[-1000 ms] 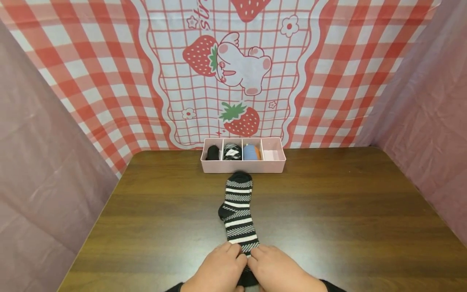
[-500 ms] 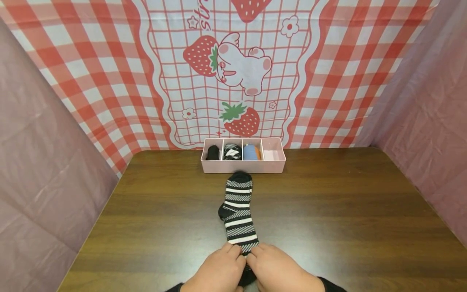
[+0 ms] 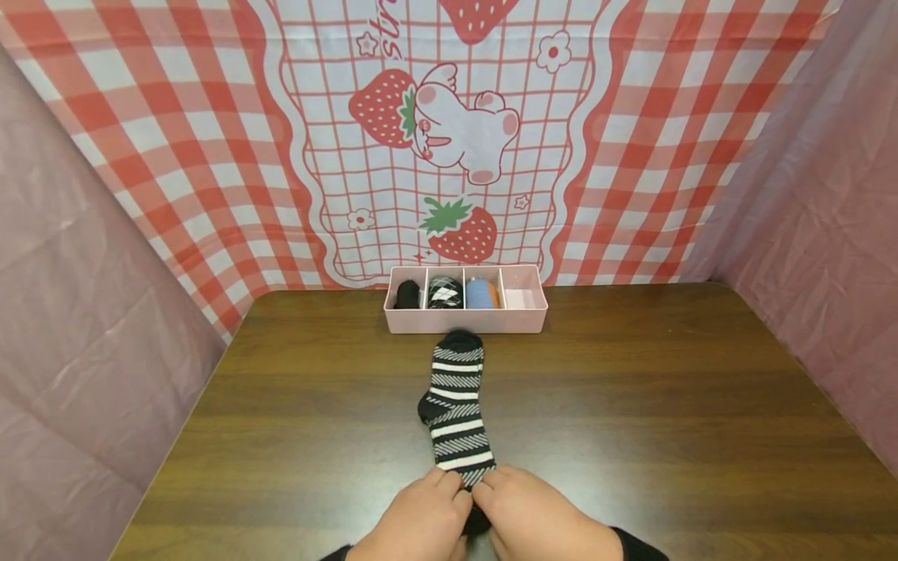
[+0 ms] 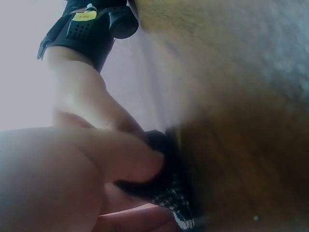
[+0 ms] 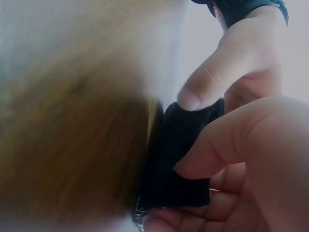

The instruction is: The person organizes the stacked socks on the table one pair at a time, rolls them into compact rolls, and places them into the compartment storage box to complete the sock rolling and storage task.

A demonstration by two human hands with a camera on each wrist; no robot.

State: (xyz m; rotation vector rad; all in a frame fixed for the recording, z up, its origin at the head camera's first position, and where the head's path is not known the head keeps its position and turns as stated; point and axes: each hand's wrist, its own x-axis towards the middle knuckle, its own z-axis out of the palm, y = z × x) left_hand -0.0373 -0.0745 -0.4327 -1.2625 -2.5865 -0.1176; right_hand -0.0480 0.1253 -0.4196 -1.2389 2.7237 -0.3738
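A black-and-white striped sock point(image 3: 457, 405), which looks like a stacked pair, lies lengthwise on the wooden table. Its far black end touches the front of the box in the head view. At the near end, my left hand point(image 3: 421, 514) pinches the left side between thumb and fingers. Opposite it, my right hand point(image 3: 540, 510) pinches the right side. The right wrist view shows both thumbs on the black near end point(image 5: 181, 154), which is turned up, with fingers behind it. Black fabric point(image 4: 164, 164) also shows under the thumb in the left wrist view.
A pink divided box point(image 3: 466, 321) stands at the table's back edge. Three compartments hold a black roll point(image 3: 408, 294), an argyle roll point(image 3: 445, 293) and a blue-and-orange roll point(image 3: 481, 294); the rightmost shows a bare floor. A checked strawberry cloth point(image 3: 596, 257) hangs behind.
The black near end has been turned up slightly away from the person, so less of it shows below the hands. Both hands keep their grip, and the head view has shifted a little.
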